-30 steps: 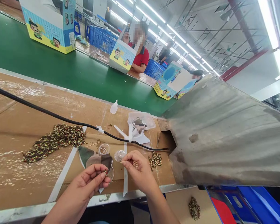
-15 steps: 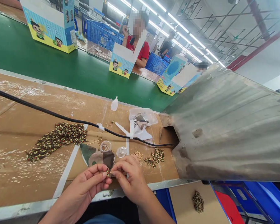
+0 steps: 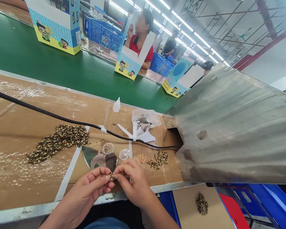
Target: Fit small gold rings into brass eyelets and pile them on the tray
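My left hand [image 3: 90, 187] and my right hand [image 3: 131, 179] meet at the near edge of the cardboard-covered bench [image 3: 19, 127]. Both pinch one tiny patterned piece [image 3: 111, 176] between their fingertips. Just beyond them lie a scrap of camouflage cloth [image 3: 98, 159], two small clear cups [image 3: 108, 148], a little heap of pale beads [image 3: 141, 157] and a small heap of patterned pieces [image 3: 160, 159]. A big pile of the same patterned pieces [image 3: 58, 140] lies to the left.
A black cable [image 3: 50, 116] crosses the bench into a hole by a large grey metal chute [image 3: 228, 127]. A glue bottle [image 3: 116, 105] and clear tray [image 3: 146, 119] stand further back. Beyond runs a green conveyor [image 3: 62, 70] with printed boxes [image 3: 56, 27]; people sit opposite.
My right hand came back from the beads by the small heap to meet my left hand; both now pinch the tiny piece together. The boxes on the conveyor have shifted slightly right.
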`<state>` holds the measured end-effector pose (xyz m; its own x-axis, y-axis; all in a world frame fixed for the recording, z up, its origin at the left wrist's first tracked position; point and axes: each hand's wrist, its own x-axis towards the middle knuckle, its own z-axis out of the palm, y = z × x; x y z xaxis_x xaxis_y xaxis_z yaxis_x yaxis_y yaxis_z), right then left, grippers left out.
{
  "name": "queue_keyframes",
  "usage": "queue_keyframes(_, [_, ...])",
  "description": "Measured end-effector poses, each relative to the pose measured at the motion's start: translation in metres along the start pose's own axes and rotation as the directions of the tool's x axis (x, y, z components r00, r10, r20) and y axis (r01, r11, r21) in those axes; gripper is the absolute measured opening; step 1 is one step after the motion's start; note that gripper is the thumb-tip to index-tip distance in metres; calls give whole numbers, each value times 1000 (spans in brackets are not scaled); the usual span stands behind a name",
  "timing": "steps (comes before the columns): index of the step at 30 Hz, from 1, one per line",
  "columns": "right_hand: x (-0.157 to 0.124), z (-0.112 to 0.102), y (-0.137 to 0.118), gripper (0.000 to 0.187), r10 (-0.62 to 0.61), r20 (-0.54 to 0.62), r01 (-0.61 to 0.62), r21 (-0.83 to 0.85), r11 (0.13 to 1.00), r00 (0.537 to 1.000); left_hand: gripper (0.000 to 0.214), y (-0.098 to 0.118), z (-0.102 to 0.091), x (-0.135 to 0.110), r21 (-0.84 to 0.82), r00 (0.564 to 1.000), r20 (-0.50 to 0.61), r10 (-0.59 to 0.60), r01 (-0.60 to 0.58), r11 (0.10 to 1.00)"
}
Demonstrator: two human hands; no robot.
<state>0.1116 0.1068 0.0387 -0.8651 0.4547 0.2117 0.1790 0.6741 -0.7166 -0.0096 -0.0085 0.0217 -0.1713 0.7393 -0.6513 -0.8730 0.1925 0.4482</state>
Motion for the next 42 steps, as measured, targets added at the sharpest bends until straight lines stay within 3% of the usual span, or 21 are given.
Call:
queue_keyframes(8, [-3,4,-1,9,-91,-49,84,-121,989,995,42,4,3,-1,-22,999,-36,-40,39,999])
queue_keyframes(15, [-3,4,-6,10,-81,-110,69,-110,992,991,25,5,6,-5,-73,996,-85,-11,4,997])
queue_keyframes(19, [-10,5,-5,21,-175,-142,148,-184,972,974,20,7,9,-6,-103,993,-117,-4,-8,995])
queue_keyframes(23, [-14,3,-5,32,-292,-101,258,-262,930,951,28,7,9,-4,-104,996,-92,0,-10,995])
queue_keyframes(29, [-13,2,0,29,-373,-42,346,-295,891,927,31,4,3,0,-42,999,-28,-15,14,999])
queue_keyframes(35, [-14,2,3,28,-238,-96,220,-171,960,966,34,2,2,-2,-23,999,-32,3,-4,1000])
queue_keyframes(39, [-14,6,0,14,-40,-196,37,-17,999,980,33,-1,0,1,1,1000,-24,6,-5,1000])
queue_keyframes(42, [-12,11,0,7,17,-188,-13,24,1000,982,33,-2,-6,2,33,1000,-23,-6,7,999])
